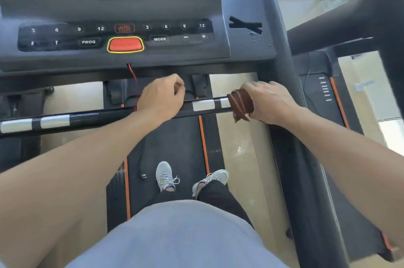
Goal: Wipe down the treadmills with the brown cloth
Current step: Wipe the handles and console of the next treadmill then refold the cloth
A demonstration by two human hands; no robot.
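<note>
I stand on a black treadmill with orange stripes along its belt (175,136). Its black handlebar (98,118), with silver sensor patches, crosses in front of me. My right hand (267,101) grips the brown cloth (241,104), wrapped around the bar's right end. My left hand (162,97) is curled over the middle of the bar, beside a red wire (134,81) hanging from the console (122,38). Whether the left fingers close round the bar or the wire is hidden.
The console has number keys and a red stop button (125,44). Water drops sit on its right wing (251,36). A second treadmill (321,93) stands to the right across a strip of beige floor (244,149). My shoes (166,176) are on the belt.
</note>
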